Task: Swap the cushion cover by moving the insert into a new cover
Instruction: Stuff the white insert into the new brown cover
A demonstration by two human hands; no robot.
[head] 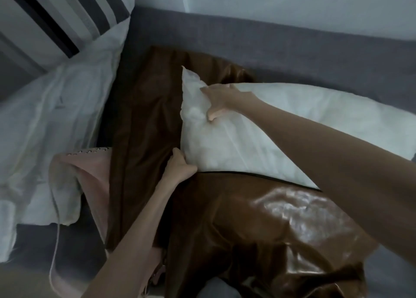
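White insert [236,144] half out of shiny brown cover [258,225], lying on sofa

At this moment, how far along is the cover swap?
Midway. The white insert lies partly within the open zip edge of the brown cover. The right hand grips the insert; the left hand holds the cover's opening. Left: seating the insert fully and zipping. A pink cover lies aside.

Two hands [180,164], one insert [236,144], one cover [258,225]

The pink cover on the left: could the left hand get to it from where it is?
Probably yes. The pink cover lies uncovered just beside the left hand, nothing between them, but that hand now grips the insert and must let go first.
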